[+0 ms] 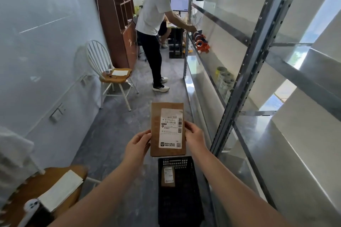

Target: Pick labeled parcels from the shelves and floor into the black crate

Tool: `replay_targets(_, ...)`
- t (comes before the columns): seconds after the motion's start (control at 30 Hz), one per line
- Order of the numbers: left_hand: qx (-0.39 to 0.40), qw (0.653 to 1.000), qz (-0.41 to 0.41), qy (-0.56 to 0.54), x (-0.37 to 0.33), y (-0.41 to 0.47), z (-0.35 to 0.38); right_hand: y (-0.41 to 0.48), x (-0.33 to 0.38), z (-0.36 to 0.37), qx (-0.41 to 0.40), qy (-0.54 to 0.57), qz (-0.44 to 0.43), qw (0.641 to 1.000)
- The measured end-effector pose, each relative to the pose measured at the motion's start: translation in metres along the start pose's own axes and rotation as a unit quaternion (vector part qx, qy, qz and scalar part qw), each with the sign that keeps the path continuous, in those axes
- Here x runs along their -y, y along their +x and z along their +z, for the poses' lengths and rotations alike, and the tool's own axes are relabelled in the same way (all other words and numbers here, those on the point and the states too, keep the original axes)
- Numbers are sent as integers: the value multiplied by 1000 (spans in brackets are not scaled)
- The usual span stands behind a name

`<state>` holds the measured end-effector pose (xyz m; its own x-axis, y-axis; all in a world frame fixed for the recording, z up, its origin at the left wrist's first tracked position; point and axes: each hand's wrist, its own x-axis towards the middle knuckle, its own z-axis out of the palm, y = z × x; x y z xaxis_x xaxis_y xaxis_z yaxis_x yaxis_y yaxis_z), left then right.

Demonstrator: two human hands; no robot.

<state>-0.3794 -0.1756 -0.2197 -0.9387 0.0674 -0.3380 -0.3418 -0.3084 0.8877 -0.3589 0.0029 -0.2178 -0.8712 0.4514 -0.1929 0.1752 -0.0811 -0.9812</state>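
My left hand [137, 144] grips the left edge of a brown labeled parcel [156, 125], fingers curled behind it and thumb on the front. My right hand [193, 134] pinches the right edge the same way, fingertips just beside the barcode. Between both hands the parcel stands upright in the air, its white shipping label [171, 128] facing me, and its bottom edge hangs above the far end of the black crate [177, 162].

The crate sits on the grey floor [118, 134], its long side running away from me, just beside the foot of the metal shelving [245, 83] on my right. Inside, toward its far left corner, lies a second, smaller brown parcel [168, 176] with a white label up.

At the lower left corner of my view a wooden chair seat [22, 195] carries a stack of white paper [60, 188]. Farther along the left wall stands a white chair [110, 73] with paper on its seat. Down the aisle another person [155, 24] in a white shirt bends toward the shelving, reaching near some orange tape dispensers [202, 44] on a shelf edge.
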Motion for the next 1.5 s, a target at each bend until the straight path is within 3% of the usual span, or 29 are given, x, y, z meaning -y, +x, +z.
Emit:
replay_targets(0.33,-3,999,-34,11,22,17,4,16,-24,-6,-3,18,37,999)
replay_targets(0.9,72,996,-41,-26,-24,126,8,102,27,44,-54,-45,-7,998)
replay_targets(1.5,112,989,-93,-21,-12,195,-10,127,8,74,-114,-88,15,989)
